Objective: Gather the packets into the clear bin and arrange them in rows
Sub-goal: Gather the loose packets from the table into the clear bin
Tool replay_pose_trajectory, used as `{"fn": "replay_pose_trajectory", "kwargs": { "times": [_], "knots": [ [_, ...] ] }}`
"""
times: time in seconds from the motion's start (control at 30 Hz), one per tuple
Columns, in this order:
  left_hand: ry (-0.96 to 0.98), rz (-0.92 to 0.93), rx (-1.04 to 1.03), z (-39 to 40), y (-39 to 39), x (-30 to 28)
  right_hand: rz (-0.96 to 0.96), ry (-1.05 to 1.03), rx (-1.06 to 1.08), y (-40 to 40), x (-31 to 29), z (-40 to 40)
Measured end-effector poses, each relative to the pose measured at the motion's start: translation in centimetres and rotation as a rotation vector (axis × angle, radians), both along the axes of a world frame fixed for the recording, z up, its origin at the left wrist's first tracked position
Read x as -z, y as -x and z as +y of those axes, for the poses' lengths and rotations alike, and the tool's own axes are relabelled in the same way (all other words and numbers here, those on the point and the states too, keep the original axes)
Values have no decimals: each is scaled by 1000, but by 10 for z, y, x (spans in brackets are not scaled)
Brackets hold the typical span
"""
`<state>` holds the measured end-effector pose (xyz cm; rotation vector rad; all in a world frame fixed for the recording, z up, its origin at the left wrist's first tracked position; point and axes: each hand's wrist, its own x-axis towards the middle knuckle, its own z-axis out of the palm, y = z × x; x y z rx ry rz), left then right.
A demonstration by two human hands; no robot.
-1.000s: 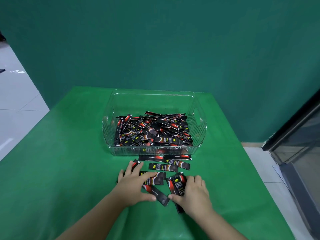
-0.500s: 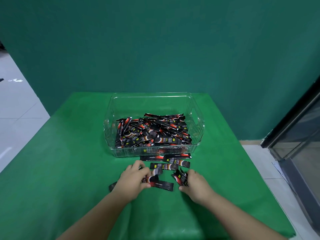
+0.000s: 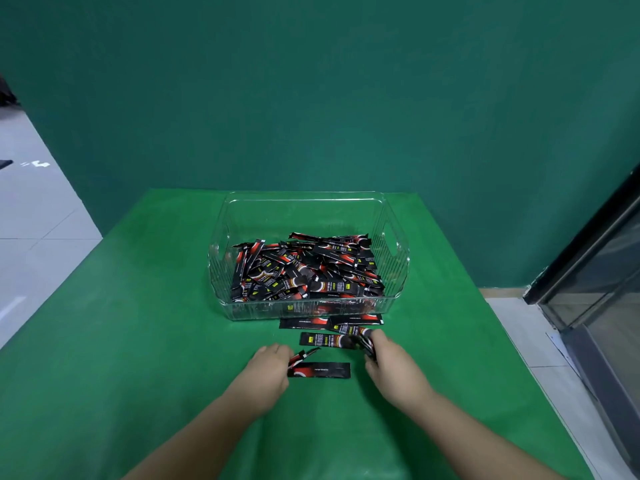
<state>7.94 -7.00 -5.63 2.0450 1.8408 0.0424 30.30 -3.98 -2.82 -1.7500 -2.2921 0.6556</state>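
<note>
Gathering step in hand: left hand (image 3: 269, 368) and right hand (image 3: 388, 362) each clutch loose packets (image 3: 325, 340) lying by the bin's (image 3: 311, 308) near wall on the table (image 3: 138, 323). Next, judging by this, lift them over that wall into the unsorted heap.

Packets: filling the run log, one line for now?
left hand grips packets | right hand grips packets | loose packets on table | bin heaped, unsorted

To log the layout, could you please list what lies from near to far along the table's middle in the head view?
Lone packet between the hands → packet lying crosswise → two packets against the bin → clear bin with its heaped packets.
</note>
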Motion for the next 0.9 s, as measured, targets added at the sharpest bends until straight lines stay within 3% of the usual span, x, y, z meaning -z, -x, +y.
{"fn": "replay_pose_trajectory", "kwargs": {
  "times": [0.13,0.3,0.4,0.57,0.9],
  "knots": [
    [-63,1,70,-1,2,-10,-23,-71,-59,12,-5,19],
    [-179,15,142,16,-4,-33,-79,60,-184,30,-1,40],
    [-58,13,229,31,-7,-32,-133,129,-149,32,6,42],
    [90,41,252,38,-7,-19,-277,61,-110,23,3,41],
    [18,123,174,49,-10,-20,-307,-45,-100,-11,10,34]
  ]
}}
